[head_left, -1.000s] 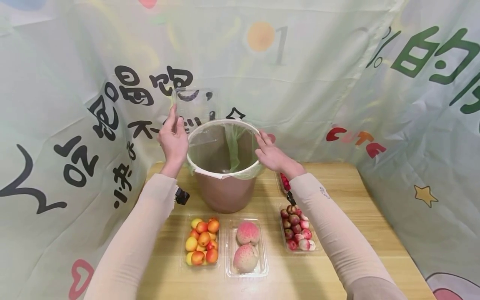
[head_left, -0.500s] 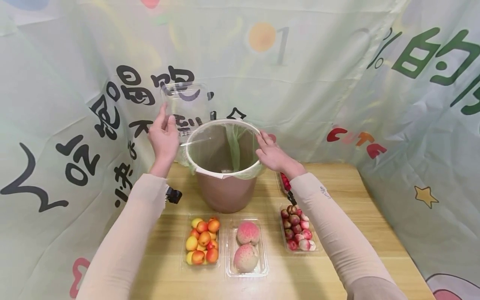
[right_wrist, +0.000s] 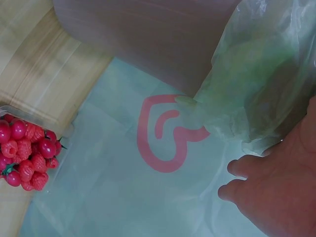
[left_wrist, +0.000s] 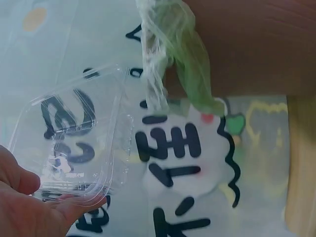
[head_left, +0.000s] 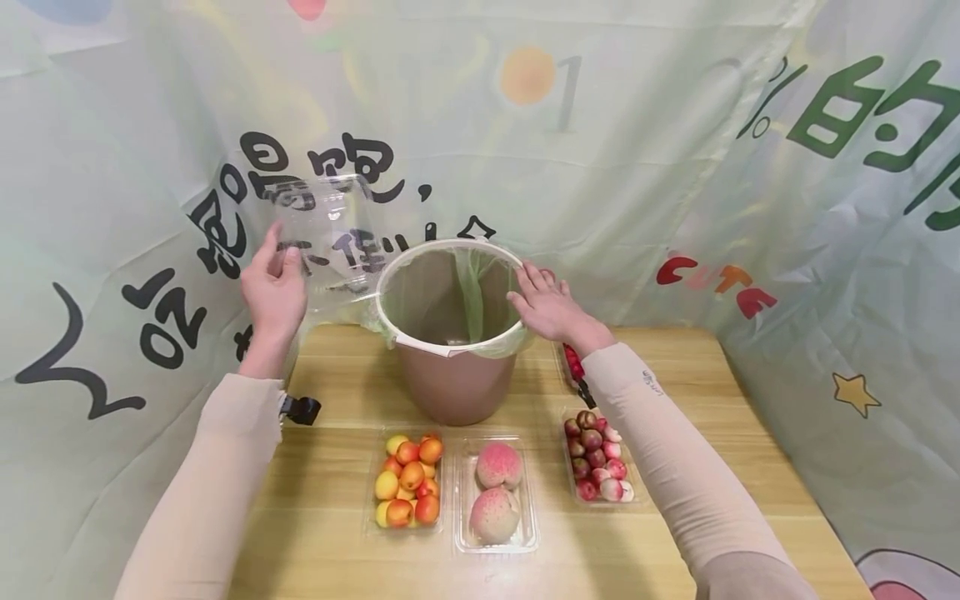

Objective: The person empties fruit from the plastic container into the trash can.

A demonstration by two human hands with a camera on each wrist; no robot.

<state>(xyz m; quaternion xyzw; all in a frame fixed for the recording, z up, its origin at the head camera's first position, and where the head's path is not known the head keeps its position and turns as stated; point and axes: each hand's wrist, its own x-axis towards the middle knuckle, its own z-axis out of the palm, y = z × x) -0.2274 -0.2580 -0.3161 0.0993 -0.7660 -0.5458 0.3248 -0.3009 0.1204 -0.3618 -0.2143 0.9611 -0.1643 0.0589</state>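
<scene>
My left hand [head_left: 276,292] pinches an upright clear plastic clamshell box [head_left: 326,237] by its edge, thumb on one side and fingers behind. In the left wrist view the box [left_wrist: 74,133] has nothing visible inside. It is held left of a brown trash can [head_left: 453,383], overlapping the backdrop. A thin green bag [head_left: 471,292] lines the can, folded out over its white rim [head_left: 423,343]. On the can's right rim lies my right hand [head_left: 551,308], fingers mostly straight and slightly spread. The right wrist view shows its fingertips beside the overhanging bag [right_wrist: 256,89].
On the wooden table [head_left: 337,358] stand clear boxes: yellow-orange fruits [head_left: 408,483], two pink peaches [head_left: 497,492], and small dark-red and pink fruits [head_left: 598,458]. Beyond my right forearm sits a box of raspberries and cherry tomatoes [right_wrist: 27,153]. A printed cloth backdrop [head_left: 622,167] surrounds the table.
My left hand has carried the clear box leftward, away from the trash can's rim. The right hand has stayed at the rim, its fingers a little more spread.
</scene>
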